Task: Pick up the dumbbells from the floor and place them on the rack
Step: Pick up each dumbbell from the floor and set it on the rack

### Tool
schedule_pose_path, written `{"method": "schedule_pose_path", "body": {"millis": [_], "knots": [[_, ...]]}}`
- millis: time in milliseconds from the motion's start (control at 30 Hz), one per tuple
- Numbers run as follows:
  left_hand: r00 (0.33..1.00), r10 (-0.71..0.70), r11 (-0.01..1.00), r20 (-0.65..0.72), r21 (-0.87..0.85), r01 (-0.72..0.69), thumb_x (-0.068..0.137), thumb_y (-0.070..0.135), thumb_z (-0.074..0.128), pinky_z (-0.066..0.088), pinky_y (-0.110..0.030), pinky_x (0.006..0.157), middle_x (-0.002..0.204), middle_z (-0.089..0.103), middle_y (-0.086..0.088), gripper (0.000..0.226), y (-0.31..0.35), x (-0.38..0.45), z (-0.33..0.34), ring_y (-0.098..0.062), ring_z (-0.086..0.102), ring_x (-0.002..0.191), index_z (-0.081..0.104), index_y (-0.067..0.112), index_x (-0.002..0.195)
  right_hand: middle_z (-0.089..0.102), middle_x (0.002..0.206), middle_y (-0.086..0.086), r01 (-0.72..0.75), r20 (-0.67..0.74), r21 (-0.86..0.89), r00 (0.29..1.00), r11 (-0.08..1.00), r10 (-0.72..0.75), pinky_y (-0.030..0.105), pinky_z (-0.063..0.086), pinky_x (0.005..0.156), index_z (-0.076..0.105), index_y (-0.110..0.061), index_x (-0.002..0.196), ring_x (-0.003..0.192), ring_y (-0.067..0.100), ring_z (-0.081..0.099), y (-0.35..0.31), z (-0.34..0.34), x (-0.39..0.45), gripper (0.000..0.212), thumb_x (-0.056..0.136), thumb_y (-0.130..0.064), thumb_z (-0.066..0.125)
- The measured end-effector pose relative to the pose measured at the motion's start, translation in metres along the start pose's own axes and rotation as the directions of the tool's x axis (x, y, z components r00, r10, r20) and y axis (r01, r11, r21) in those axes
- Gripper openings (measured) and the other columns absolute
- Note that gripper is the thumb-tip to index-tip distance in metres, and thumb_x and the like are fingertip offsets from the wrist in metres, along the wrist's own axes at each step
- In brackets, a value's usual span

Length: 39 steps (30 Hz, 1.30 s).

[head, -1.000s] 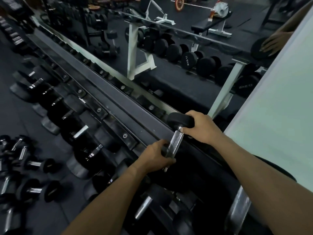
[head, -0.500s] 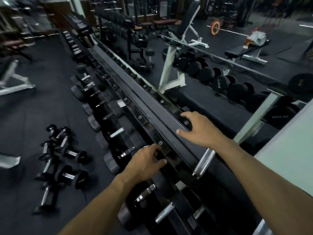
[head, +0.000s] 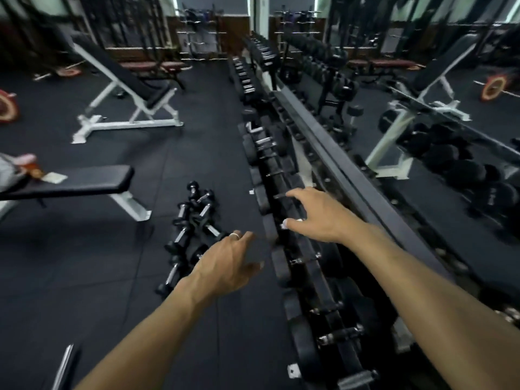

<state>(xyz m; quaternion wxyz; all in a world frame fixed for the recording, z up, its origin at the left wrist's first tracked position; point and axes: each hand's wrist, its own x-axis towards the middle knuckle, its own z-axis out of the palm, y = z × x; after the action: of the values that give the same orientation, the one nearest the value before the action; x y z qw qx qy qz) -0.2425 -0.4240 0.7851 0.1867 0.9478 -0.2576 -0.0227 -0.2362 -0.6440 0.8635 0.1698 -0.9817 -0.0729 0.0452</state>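
1. On the dark floor (head: 84,263), just left of the rack (head: 351,192), a cluster of small dumbbells (head: 194,223) lies in a heap.
2. Above it, the left hand (head: 225,266) hovers empty, fingers loosely spread, a ring (head: 234,235) on one.
3. Over the rack's lower row, the right hand (head: 318,215) is also spread and empty.
4. A flat bench (head: 70,182) stands to the left.

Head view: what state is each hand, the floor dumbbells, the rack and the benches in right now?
left hand: open, empty, above the floor
right hand: open, empty, over the rack
floor dumbbells: clustered on the floor, not racked
dumbbell rack: lower tier loaded with dumbbells
flat bench: items at its left end
incline bench: backrest raised, unoccupied
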Motion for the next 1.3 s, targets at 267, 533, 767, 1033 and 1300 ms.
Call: {"method": "schedule_pose_path", "body": {"millis": [267,533,767,1033,1300], "knots": [[0.983,-0.182,0.983,-0.015,-0.005,0.182,0.083,0.046,0.062,0.052,-0.041,0.075,0.105,0.057,-0.003,0.038,-0.131,-0.059,-0.046,-0.028,0.062,0.094,0.055,0.021,0.111,0.046,0.142,0.007,0.126,0.123,-0.027,0.985,0.992,-0.121,0.04,0.042,0.103,0.035,-0.021,0.148,0.129,0.025,0.048,-0.133,0.052,0.09,0.069,0.089,-0.045,0.061],[0.929,-0.369,0.929,0.033,-0.017,0.369,0.085,0.043,0.058,0.049,-0.036,0.084,0.115,0.055,-0.003,0.048,-0.229,-0.056,-0.06,-0.026,0.06,0.104,0.051,0.022,0.128,0.049,0.136,0.006,0.215,0.226,-0.029,0.953,0.976,-0.203,0.037,0.042,0.099,0.037,-0.021,0.146,0.125,0.027,0.05,-0.192,0.098,0.186,0.067,0.088,-0.042,0.062],[0.86,-0.508,0.86,0.055,-0.029,0.51,0.089,0.049,0.055,0.049,-0.037,0.084,0.116,0.05,-0.001,0.051,-0.306,-0.004,-0.053,-0.023,0.058,0.104,0.043,0.027,0.133,0.053,0.124,0.003,0.29,0.316,-0.005,0.909,0.957,-0.273,0.04,0.043,0.098,0.041,-0.024,0.142,0.12,0.026,0.051,-0.201,0.132,0.317,0.062,0.086,-0.043,0.062],[0.742,-0.642,0.746,0.195,-0.068,0.663,0.089,0.047,0.053,0.05,-0.04,0.084,0.119,0.05,-0.002,0.047,-0.405,0.045,-0.026,-0.024,0.059,0.101,0.048,0.018,0.125,0.05,0.137,0.004,0.304,0.446,0.022,0.85,0.952,-0.282,0.037,0.041,0.102,0.04,-0.021,0.145,0.128,0.024,0.048,-0.214,0.216,0.447,0.066,0.087,-0.041,0.063],[0.725,-0.586,0.76,0.362,-0.065,0.647,0.09,0.048,0.051,0.049,-0.041,0.088,0.122,0.049,-0.004,0.051,-0.561,0.091,0.069,-0.026,0.054,0.109,0.045,0.018,0.131,0.052,0.133,0.006,0.201,0.553,0.046,0.811,0.978,-0.193,0.039,0.043,0.102,0.041,-0.02,0.145,0.126,0.025,0.05,-0.222,0.379,0.547,0.066,0.087,-0.041,0.064]]}}
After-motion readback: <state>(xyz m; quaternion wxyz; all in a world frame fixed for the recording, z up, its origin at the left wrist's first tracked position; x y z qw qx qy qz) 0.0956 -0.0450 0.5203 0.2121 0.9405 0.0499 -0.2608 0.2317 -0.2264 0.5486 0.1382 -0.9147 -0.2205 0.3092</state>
